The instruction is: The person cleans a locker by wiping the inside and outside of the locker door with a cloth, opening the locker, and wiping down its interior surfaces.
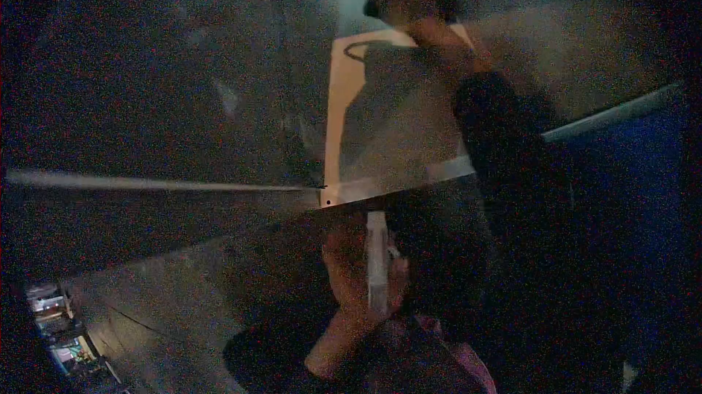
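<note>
My left hand (351, 277) is at the lower middle, fingers closed around a slim, pale, straight-sided object (376, 262) held upright. Its kind is too dim to make out. Farther off, at the top, my right hand (409, 6) reaches over a broad panel (409, 130). Its fingers are curled, and a dark patch surrounds them; whether that is a cloth or shadow I cannot tell. A bright orange-lit strip (336, 109) runs down the panel's left side to a corner with a small dark hole, and shadow covers much of the rest.
The scene is very dark and grainy. A pale edge strip (161, 182) crosses the left side. Another pale edge (614, 112) slants upward at the right, above a blue surface (629, 174). Small mixed items (69, 343) lie at the lower left. Pinkish cloth (472, 365) shows at the bottom.
</note>
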A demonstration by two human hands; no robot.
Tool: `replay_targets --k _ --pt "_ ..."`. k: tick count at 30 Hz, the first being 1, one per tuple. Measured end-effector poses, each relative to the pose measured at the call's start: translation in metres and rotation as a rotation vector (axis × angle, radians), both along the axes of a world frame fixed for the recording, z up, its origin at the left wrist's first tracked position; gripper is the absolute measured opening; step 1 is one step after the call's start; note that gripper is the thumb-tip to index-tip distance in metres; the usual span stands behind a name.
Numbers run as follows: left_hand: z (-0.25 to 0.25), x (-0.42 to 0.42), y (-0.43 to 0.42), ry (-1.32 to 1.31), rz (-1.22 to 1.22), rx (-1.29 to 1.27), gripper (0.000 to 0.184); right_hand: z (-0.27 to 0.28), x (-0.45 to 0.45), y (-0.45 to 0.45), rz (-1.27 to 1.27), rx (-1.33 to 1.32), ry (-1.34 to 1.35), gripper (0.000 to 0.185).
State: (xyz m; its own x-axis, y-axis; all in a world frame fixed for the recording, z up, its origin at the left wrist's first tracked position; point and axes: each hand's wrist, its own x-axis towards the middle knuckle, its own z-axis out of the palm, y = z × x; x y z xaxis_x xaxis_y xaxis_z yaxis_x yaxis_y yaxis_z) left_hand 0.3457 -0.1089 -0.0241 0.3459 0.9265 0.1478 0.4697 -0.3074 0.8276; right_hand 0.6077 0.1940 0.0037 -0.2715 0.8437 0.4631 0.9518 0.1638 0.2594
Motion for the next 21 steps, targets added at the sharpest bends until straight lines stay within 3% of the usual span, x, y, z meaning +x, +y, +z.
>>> replay_targets --k 2,4,6,7,9,10,11,13,14,16,21 --pt "0.007 0.003 0.007 -0.251 0.053 -0.022 0.066 0.003 -0.007 -0.021 -0.099 -0.083 0.062 0.029" --pt "0.017 0.008 0.019 -0.289 0.11 0.004 0.065 0.002 -0.018 -0.037 -0.295 -0.22 0.262 0.03" --pt "0.024 0.012 0.032 -0.346 0.136 -0.033 0.065 -0.013 -0.026 -0.04 -0.338 -0.135 0.331 0.035" --pt "0.029 0.015 0.04 -0.379 0.14 -0.065 0.065 -0.029 -0.027 -0.046 -0.235 0.051 0.232 0.037" --pt "0.056 0.012 0.064 -0.291 0.106 -0.01 0.066 -0.018 -0.044 -0.066 -0.093 0.17 0.169 0.041" --pt "0.068 0.011 0.076 -0.246 0.09 0.019 0.067 0.008 -0.062 -0.082 -0.057 0.106 0.206 0.042" --pt "0.047 0.002 0.02 -0.215 0.052 0.036 0.066 0.0 -0.079 -0.138 -0.069 0.062 0.283 0.042" --pt "0.027 -0.004 0.011 -0.213 0.063 0.03 0.064 -0.008 -0.106 -0.211 -0.096 -0.03 0.447 0.042" --pt "0.024 -0.005 0.012 -0.282 0.061 0.008 0.062 -0.007 -0.112 -0.218 -0.109 -0.084 0.532 0.041" --pt "0.013 -0.005 0.011 -0.412 0.061 -0.035 0.058 -0.014 -0.115 -0.22 -0.101 -0.059 0.444 0.041" --pt "0.032 0.008 0.014 -0.417 0.022 0.007 0.056 -0.003 -0.089 -0.177 -0.165 -0.095 0.357 0.044"
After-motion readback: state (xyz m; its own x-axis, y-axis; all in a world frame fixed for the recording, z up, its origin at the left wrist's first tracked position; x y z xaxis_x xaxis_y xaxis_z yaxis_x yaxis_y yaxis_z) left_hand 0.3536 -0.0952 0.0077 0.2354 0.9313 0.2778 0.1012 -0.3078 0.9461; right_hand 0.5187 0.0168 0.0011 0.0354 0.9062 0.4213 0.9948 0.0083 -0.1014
